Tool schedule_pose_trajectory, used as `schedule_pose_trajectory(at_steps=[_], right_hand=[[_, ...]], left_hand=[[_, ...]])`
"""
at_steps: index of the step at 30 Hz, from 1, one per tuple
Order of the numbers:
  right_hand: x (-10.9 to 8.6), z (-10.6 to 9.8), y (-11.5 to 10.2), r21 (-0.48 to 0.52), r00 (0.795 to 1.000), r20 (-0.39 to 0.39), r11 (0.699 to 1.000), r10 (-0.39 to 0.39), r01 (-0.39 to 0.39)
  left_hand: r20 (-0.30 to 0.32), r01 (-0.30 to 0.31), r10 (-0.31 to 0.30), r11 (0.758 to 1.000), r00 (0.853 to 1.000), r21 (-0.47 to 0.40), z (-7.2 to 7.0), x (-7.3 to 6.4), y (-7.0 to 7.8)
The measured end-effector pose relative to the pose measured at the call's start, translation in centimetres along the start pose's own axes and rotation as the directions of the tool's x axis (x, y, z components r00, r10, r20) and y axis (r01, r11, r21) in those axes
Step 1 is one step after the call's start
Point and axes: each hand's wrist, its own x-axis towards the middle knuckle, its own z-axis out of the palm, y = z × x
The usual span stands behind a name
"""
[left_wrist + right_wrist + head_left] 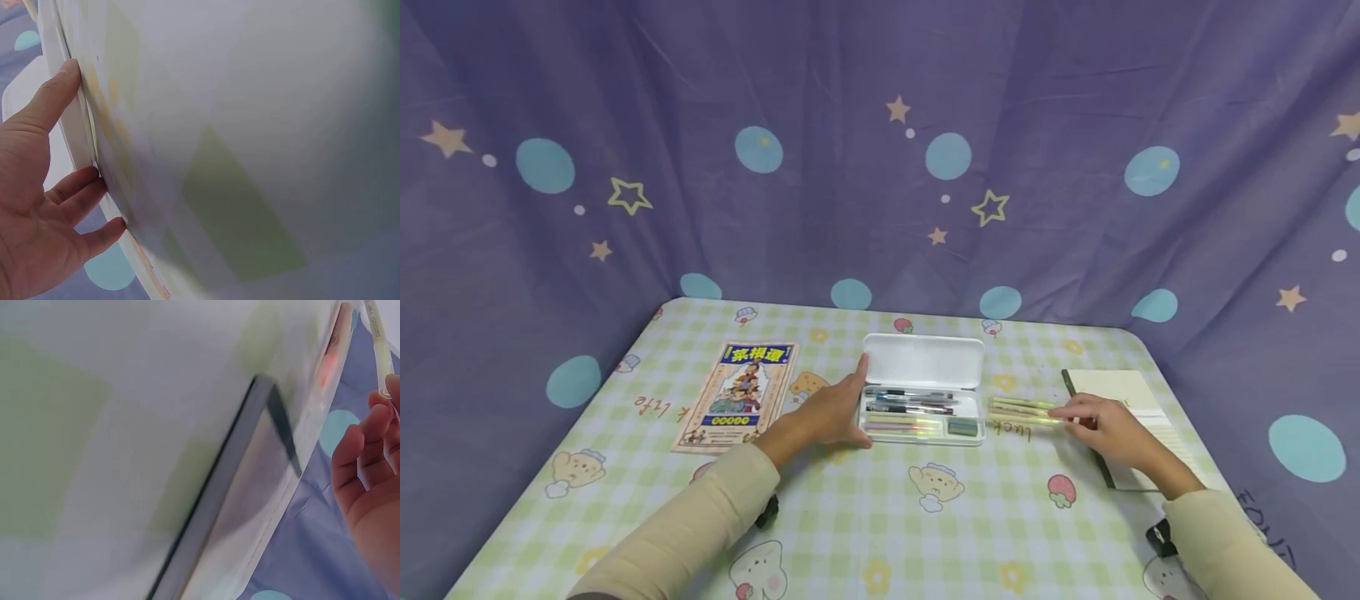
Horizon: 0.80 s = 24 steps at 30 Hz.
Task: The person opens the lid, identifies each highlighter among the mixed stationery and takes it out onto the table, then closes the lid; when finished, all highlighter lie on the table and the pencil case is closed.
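My left hand (835, 412) touches the left end of the open box (923, 362), thumb and fingers apart. Right of the box, my right hand (1108, 427) pinches a yellow pen (379, 353). More pens (906, 398) lie inside the box. A book (743, 392) is left of it. Farther right is a pad (1116, 385), partly hidden by my right hand, which the right wrist view cuts off.
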Motion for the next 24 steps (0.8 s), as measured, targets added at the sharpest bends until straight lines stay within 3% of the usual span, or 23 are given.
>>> schedule_pose_trajectory(at_steps=[8,16,24], right_hand=[[0.00,0.43,0.90,-0.053,0.999,-0.011,0.998,-0.042,0.042],[0.26,0.76,0.82,-0.094,0.995,0.047,0.992,0.087,-0.082],[0.59,0.86,0.57,-0.152,0.985,0.033,0.975,0.170,-0.163]], left_hand=[[0.006,0.006,-0.006,1.000,1.000,0.007,0.07,-0.01,-0.15],[0.011,0.005,-0.005,1.000,1.000,0.007,0.02,-0.06,-0.08],[0.010,0.001,-0.001,1.000,1.000,0.026,0.16,0.13,-0.12]])
